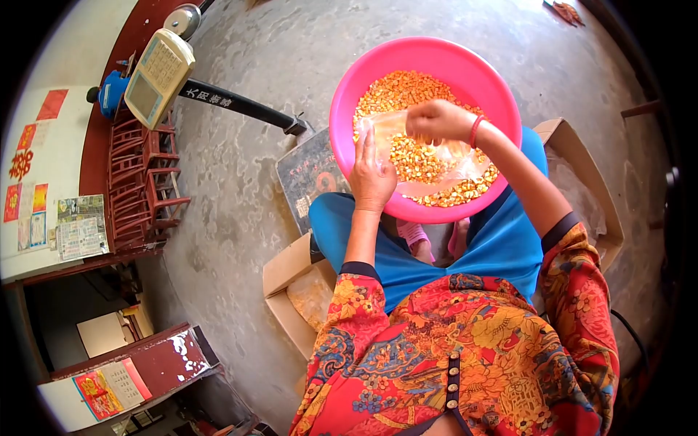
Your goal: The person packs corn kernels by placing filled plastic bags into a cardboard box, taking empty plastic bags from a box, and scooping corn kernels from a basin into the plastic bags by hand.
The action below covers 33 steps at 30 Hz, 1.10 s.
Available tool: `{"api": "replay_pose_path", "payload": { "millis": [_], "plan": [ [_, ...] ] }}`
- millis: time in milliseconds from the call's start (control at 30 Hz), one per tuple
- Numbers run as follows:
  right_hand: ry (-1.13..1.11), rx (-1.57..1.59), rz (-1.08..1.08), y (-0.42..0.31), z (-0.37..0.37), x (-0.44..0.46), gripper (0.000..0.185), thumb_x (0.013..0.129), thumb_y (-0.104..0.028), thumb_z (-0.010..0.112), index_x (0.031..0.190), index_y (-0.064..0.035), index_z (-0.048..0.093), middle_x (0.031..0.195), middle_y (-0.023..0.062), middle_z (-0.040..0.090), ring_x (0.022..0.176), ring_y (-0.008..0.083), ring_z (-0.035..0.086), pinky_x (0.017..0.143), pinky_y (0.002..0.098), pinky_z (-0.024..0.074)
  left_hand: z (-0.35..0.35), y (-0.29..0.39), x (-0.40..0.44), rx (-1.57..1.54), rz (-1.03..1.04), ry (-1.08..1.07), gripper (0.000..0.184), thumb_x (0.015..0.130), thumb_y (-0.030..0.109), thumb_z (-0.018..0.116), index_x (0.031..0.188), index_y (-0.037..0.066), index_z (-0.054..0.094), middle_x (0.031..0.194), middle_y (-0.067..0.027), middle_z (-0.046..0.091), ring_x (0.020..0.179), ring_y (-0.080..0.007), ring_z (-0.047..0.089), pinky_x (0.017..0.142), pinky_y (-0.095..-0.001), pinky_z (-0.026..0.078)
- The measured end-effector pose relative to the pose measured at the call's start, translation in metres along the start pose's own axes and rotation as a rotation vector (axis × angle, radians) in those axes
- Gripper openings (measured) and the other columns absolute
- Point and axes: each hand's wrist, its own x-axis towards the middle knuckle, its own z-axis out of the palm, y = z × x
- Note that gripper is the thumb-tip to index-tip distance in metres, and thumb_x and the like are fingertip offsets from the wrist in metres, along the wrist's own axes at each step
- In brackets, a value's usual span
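A round pink basin [502, 102] rests between my knees, partly filled with yellow corn kernels [407, 89]. Across the kernels lies a clear plastic bag [385, 127] with corn in or under it. At the basin's left side, my left hand [373, 174] is at the bag's edge, thumb and fingers against the plastic. My right hand [438, 122], with a red band at the wrist, is above the middle of the bag, fingers curled together; what they hold, if anything, is too small to make out.
A platform scale [309, 174] with a black post and display [156, 80] stands left of the basin. Cardboard boxes flank my legs, the left one [287, 265] holding bagged corn [309, 296]. Red stools [156, 178] are stacked by the wall.
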Motion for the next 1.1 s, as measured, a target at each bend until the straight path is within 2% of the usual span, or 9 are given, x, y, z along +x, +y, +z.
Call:
{"api": "replay_pose_path", "payload": {
  "millis": [67, 233, 367, 433, 533, 600, 633, 767, 1100],
  "plan": [
    [0.087, -0.747, -0.517, 0.046, 0.002, 0.006, 0.017, 0.082, -0.018, 0.055, 0.085, -0.0042, 0.064, 0.073, 0.0037, 0.062, 0.063, 0.0107, 0.057, 0.056, 0.0254, 0.0479, -0.001, 0.002, 0.0, -0.026, 0.002, 0.0, 0.073, 0.064, -0.001, 0.047, 0.135, 0.005, 0.031, 0.137, -0.0158, 0.035, 0.116, -0.0331, 0.045, 0.087, -0.0373, 0.046],
    [0.131, -0.015, -0.001, -0.001, -0.021, -0.013, 0.016, 0.083, -0.015, 0.054, 0.09, -0.0061, 0.065, 0.072, 0.0017, 0.063, 0.057, 0.0081, 0.055, 0.049, 0.023, 0.0458, 0.0, 0.002, 0.001, -0.061, 0.024, 0.042, 0.063, 0.07, 0.008, 0.06, 0.129, -0.001, 0.038, 0.119, -0.0223, 0.049, 0.11, -0.0363, 0.048, 0.093, -0.0383, 0.041],
    [0.39, 0.034, -0.168, 0.051, -0.058, 0.013, 0.017, 0.084, -0.018, 0.054, 0.092, -0.0065, 0.064, 0.072, 0.0024, 0.063, 0.06, 0.0099, 0.056, 0.053, 0.0245, 0.0468, 0.002, -0.001, 0.001, -0.048, 0.044, 0.05, 0.063, 0.07, 0.007, 0.059, 0.128, -0.001, 0.038, 0.119, -0.0226, 0.049, 0.11, -0.0365, 0.048, 0.093, -0.0382, 0.041],
    [0.509, -0.738, -0.035, 0.1, -0.069, 0.028, 0.019, 0.082, -0.019, 0.054, 0.093, -0.0067, 0.064, 0.081, 0.0087, 0.065, 0.072, 0.0188, 0.062, 0.065, 0.032, 0.0494, 0.0, 0.001, 0.001, -0.036, 0.035, 0.041, 0.062, 0.07, 0.006, 0.057, 0.128, -0.002, 0.038, 0.119, -0.0229, 0.049, 0.11, -0.0367, 0.048, 0.093, -0.0382, 0.041],
    [0.423, -0.921, 0.041, 0.134, -0.051, 0.028, 0.022, 0.079, -0.017, 0.056, 0.098, -0.0093, 0.062, 0.092, 0.0125, 0.063, 0.089, 0.0278, 0.06, 0.078, 0.0384, 0.0463, 0.0, 0.002, 0.001, -0.029, 0.029, 0.041, 0.063, 0.068, 0.005, 0.058, 0.128, -0.001, 0.038, 0.119, -0.0227, 0.049, 0.11, -0.0366, 0.048, 0.093, -0.0381, 0.041],
    [0.593, -0.194, 0.271, 0.146, -0.029, 0.034, 0.027, 0.078, -0.028, 0.057, 0.096, -0.0079, 0.062, 0.098, 0.0167, 0.062, 0.096, 0.0306, 0.059, 0.082, 0.0399, 0.0456, 0.0, 0.001, 0.001, -0.03, 0.028, 0.037, 0.064, 0.067, 0.005, 0.058, 0.129, 0.0, 0.038, 0.119, -0.0225, 0.049, 0.11, -0.0365, 0.048, 0.093, -0.038, 0.042],
    [0.265, -0.881, 0.124, 0.137, -0.03, 0.022, 0.031, 0.081, -0.031, 0.053, 0.099, -0.0076, 0.061, 0.098, 0.0181, 0.062, 0.096, 0.0317, 0.059, 0.082, 0.0402, 0.0459, 0.0, 0.0, 0.0, -0.031, 0.028, 0.034, 0.065, 0.067, 0.004, 0.058, 0.129, 0.0, 0.038, 0.119, -0.0222, 0.049, 0.11, -0.0365, 0.048, 0.093, -0.038, 0.042],
    [-0.008, -0.828, 0.237, 0.094, -0.024, 0.007, 0.029, 0.085, -0.029, 0.049, 0.104, -0.0099, 0.061, 0.098, 0.0183, 0.062, 0.096, 0.0321, 0.059, 0.083, 0.0403, 0.0458, 0.0, -0.001, 0.0, -0.002, -0.001, -0.023, 0.073, 0.063, 0.001, 0.048, 0.134, 0.005, 0.032, 0.136, -0.0174, 0.036, 0.12, -0.033, 0.041, 0.093, -0.037, 0.043],
    [0.368, 0.038, 0.253, 0.116, -0.047, 0.019, 0.021, 0.084, -0.022, 0.053, 0.09, -0.0074, 0.066, 0.09, 0.0089, 0.062, 0.079, 0.0213, 0.06, 0.074, 0.0334, 0.0483, 0.0, 0.0, -0.001, -0.008, 0.001, -0.01, 0.073, 0.063, 0.001, 0.049, 0.134, 0.006, 0.033, 0.136, -0.0164, 0.036, 0.117, -0.0334, 0.044, 0.089, -0.0378, 0.045]
  ]
}}
